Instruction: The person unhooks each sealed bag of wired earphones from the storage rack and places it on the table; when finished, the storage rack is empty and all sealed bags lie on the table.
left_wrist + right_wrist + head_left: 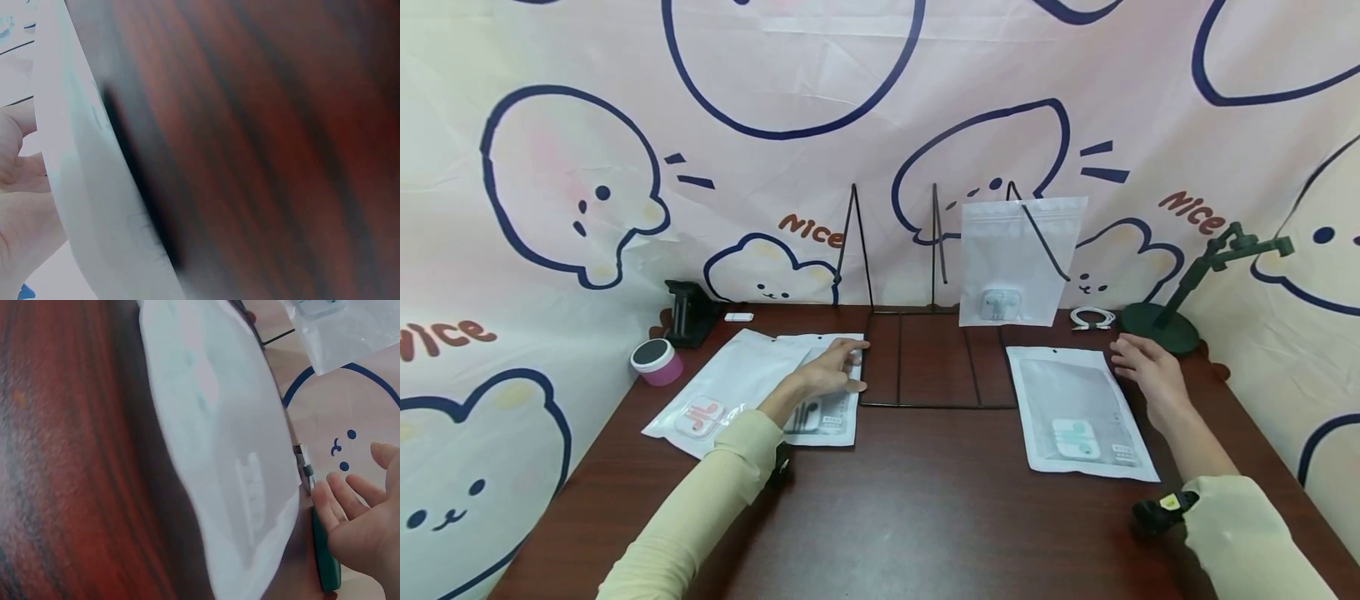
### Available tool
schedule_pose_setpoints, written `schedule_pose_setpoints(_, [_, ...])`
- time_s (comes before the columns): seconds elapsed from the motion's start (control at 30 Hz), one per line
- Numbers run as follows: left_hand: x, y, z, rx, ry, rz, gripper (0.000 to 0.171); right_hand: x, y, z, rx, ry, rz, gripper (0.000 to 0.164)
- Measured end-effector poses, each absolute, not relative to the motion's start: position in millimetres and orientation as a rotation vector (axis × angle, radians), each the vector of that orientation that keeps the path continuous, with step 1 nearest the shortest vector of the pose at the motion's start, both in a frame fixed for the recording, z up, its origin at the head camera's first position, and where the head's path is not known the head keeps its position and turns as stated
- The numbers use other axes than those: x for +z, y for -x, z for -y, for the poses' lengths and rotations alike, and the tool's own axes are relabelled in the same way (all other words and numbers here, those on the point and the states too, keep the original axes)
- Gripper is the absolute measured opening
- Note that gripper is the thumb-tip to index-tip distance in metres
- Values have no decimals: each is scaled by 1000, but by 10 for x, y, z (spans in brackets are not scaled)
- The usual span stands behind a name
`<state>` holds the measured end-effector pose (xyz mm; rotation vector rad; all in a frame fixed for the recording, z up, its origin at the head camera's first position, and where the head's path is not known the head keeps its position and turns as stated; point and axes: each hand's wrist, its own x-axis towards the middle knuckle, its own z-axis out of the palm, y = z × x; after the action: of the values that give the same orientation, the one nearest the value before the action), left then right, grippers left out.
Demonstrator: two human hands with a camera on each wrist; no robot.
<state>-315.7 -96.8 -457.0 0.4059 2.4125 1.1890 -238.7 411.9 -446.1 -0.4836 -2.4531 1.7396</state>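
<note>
My left hand (831,368) is over the right side of a white zip pouch (842,417) with dark earphones in it, thumb and fingers apart at its edge. Whether the fingertips touch the pouch is unclear. Under that pouch's left side lies another white pouch (737,367) with pink earphones (700,415). My right hand (1157,379) is held beside the top right of a third pouch (1067,387), which contains pale green earphones (1077,438). Its fingers are loosely bent around nothing, as the right hand (365,531) in the right wrist view also shows.
A black wire rack (940,407) with upright hooks stands at the back; a clear pouch (1018,258) hangs from its right hook. A green stand (1161,327) and coiled white cable (1092,317) sit back right. A black holder (688,315) and pink jar (657,362) stand left.
</note>
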Motion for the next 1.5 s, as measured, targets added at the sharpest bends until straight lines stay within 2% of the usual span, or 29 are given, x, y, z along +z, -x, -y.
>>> schedule_pose_setpoints(0.2, [-4569, 3154, 973, 1200, -392, -2409, 78, -4401, 2412, -4136, 1896, 303, 2313, 74])
schedule_pose_setpoints(0.47, [-4580, 3156, 984, 1192, -393, -2425, 79, -4223, 2473, -4048, 1858, 139, 2304, 73])
schedule_pose_setpoints(0.73, [-4578, 3154, 974, 1188, -405, -2426, 79, -3987, 2519, -3956, 1718, 116, 2418, 73])
schedule_pose_setpoints(1.07, [-4587, 3149, 970, 1196, -401, -2417, 79, -3523, 2689, -3867, 1552, -51, 2474, 74])
schedule_pose_setpoints(1.3, [-4567, 3158, 970, 1194, -402, -2426, 79, -3199, 2849, -3668, 1474, -97, 2469, 74])
schedule_pose_setpoints(1.5, [-4573, 3150, 965, 1190, -405, -2421, 79, -3073, 2928, -3483, 1446, -119, 2468, 75])
